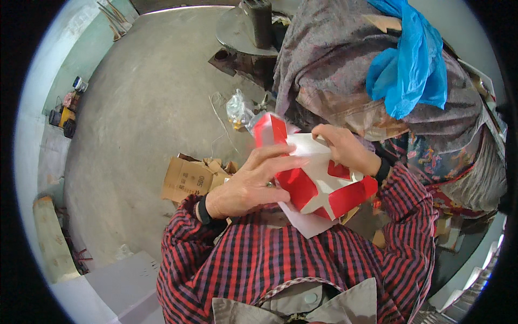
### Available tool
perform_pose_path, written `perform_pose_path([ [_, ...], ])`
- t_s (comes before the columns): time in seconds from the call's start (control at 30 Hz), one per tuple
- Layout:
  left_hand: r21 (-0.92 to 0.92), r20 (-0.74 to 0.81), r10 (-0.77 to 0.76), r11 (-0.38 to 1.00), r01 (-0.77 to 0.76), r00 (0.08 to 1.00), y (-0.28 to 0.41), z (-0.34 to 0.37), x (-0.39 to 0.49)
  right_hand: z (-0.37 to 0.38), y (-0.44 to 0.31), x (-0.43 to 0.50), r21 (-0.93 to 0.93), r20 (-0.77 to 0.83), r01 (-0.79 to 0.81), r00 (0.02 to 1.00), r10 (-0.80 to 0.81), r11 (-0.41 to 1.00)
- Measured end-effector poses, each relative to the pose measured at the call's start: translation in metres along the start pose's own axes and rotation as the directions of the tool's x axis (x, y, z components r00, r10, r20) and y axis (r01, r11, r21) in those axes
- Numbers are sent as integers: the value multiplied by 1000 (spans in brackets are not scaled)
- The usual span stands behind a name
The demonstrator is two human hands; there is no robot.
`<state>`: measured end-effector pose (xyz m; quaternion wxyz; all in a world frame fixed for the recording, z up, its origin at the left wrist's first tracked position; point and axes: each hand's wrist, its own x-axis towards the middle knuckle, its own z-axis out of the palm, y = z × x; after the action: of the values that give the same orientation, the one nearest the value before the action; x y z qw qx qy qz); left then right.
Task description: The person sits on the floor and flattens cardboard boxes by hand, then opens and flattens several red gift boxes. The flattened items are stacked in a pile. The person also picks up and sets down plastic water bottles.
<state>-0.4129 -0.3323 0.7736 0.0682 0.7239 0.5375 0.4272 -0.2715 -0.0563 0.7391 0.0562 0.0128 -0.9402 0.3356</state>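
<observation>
A red and white folded paperboard piece [319, 182] with cut-outs is between my two hands, in front of my chest. My left hand [251, 182] lies over its left side, fingers spread across the board and thumb at its lower edge. My right hand [348, 150] grips its upper right edge with curled fingers. Red flaps stick out at the top left and lower right. A pale sheet [309, 220] shows beneath the board, close to my striped garment. Part of the board is blurred.
An opened cardboard box [188, 180] sits on the floor at left, below a clear plastic bag [238, 107]. A round metal stove top [238, 32] stands ahead. At right, a grey blanket [336, 52] covers a heap, with a blue plastic bag [417, 65] on it.
</observation>
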Motion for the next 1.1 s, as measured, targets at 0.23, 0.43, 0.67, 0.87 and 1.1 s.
perform_pose_path([
  [0.23, 39, 429, 133, 985, -165, 894, 6, 2, 24, 8, 10, 15, 5, 139, 54, 989, -54, 999],
  [0.43, 4, 520, 67, 997, -81, 851, 1, 2, 32, 4, 16, 31, 41, 197, 81, 977, -88, 996],
  [0.67, -96, 715, 100, 994, -43, 692, -17, 13, 52, 4, 11, 60, -140, 318, 286, 920, -230, 948],
  [0.87, -118, 474, 95, 992, -44, 875, -21, 3, 39, 26, 57, 55, 139, 462, 12, 884, -75, 990],
  [1.1, 154, -268, -108, 976, 153, 957, -45, -25, -11, 126, 87, -34, 827, 562, -561, 821, 96, -47],
])
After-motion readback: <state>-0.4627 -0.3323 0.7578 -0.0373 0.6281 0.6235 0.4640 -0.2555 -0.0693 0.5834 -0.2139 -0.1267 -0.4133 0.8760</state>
